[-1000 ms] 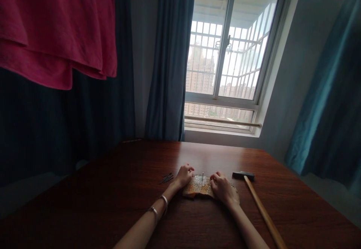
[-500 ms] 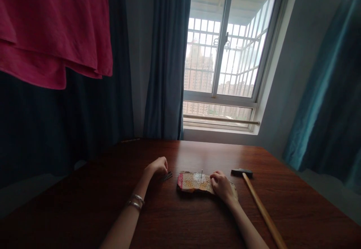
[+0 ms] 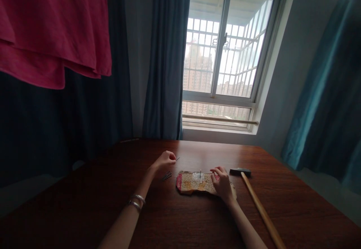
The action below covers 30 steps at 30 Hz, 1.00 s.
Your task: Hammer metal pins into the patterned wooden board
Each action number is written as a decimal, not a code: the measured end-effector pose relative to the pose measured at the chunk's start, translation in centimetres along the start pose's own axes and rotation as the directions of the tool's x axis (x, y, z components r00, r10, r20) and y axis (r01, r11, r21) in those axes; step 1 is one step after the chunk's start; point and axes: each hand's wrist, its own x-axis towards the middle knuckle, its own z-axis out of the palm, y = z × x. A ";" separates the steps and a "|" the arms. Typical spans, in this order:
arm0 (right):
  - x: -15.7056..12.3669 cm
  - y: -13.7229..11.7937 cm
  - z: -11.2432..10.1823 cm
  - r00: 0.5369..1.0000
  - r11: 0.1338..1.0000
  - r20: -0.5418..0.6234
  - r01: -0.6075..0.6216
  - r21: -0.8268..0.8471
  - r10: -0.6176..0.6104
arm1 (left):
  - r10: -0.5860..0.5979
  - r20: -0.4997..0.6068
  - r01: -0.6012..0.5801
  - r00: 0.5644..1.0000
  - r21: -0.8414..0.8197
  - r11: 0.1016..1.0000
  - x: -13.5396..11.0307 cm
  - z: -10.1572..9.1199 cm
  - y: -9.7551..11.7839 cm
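A small wooden board full of holes lies on the dark wooden table. One nail stands upright in the board. My right hand rests closed on the board's right end. My left hand is raised a little above the table, left of the board, and pinches a single nail. Below it a small pile of loose nails lies on the table. Two bangles sit on my left wrist.
A hammer with a long wooden handle and dark head lies right of the board. A window with blue curtains is behind the table. A red cloth hangs at the upper left.
My left hand left the board, went to the nail pile, and now has lifted with one nail pinched. The right hand has stayed on the board.
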 end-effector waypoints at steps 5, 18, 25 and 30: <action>-0.1 -1.1 0.8 0.998 0.981 0.030 -0.060 0.187 0.056 | 0.083 -0.110 -0.113 0.990 -0.300 0.947 0.4 4.3 4.4; 0.0 -2.6 0.8 0.973 0.845 0.132 -0.230 0.482 0.190 | 0.179 -0.028 -0.178 0.983 -0.340 0.924 -1.6 10.8 8.0; -0.1 -2.1 1.1 0.972 0.859 0.125 -0.235 0.455 0.200 | 0.163 -0.021 -0.163 0.986 -0.254 0.953 -1.4 11.4 7.9; 0.7 -1.0 1.3 0.976 0.897 0.078 -0.218 0.384 0.204 | 0.089 -0.144 -0.134 0.986 -0.345 0.929 -0.8 10.3 7.1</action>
